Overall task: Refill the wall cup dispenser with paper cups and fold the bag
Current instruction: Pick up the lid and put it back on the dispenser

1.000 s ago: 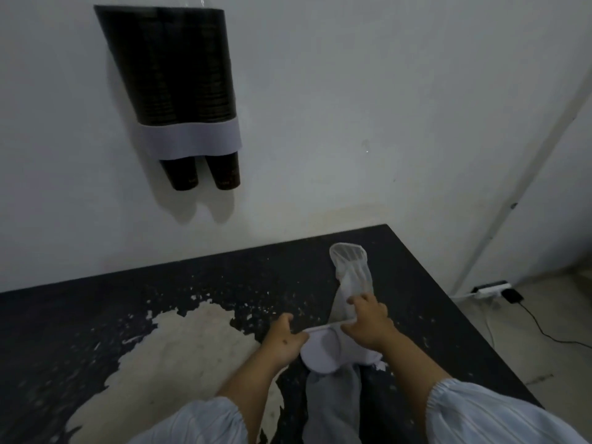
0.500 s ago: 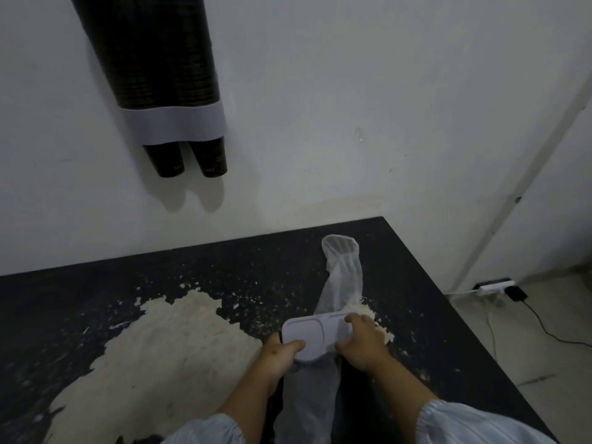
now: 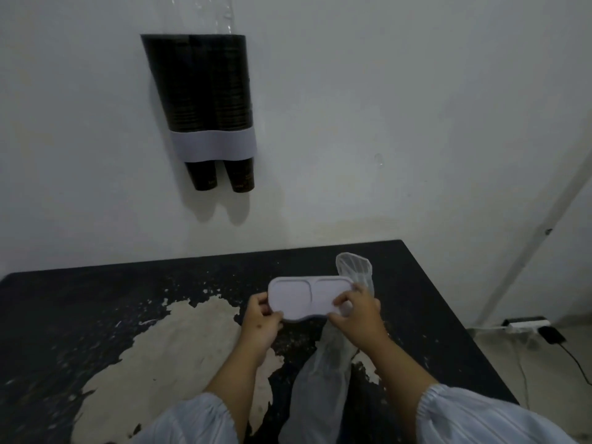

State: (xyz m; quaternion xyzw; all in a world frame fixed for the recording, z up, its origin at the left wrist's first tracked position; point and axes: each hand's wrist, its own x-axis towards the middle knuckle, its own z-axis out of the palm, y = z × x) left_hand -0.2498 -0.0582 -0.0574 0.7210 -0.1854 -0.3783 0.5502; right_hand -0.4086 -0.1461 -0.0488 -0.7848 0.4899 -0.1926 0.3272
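The wall cup dispenser (image 3: 213,145) hangs on the white wall at upper left, its two clear tubes packed with dark paper cups (image 3: 205,88); two cup bottoms stick out below its white band. I hold the dispenser's white two-hole lid (image 3: 309,298) level above the table. My left hand (image 3: 259,325) grips its left end and my right hand (image 3: 358,315) grips its right end. A long, empty clear plastic bag (image 3: 326,376) lies stretched on the table under the lid, its open end (image 3: 354,265) toward the wall.
The black table (image 3: 96,299) has a large patch of peeled, pale surface at left centre. Its right edge drops to the floor, where a white power strip (image 3: 528,325) and a black cable lie. A white wall stands right behind the table.
Both hands have lifted the white lid off the bag and turned it flat side up, raising it higher above the table. My view has tilted up toward the dispenser.
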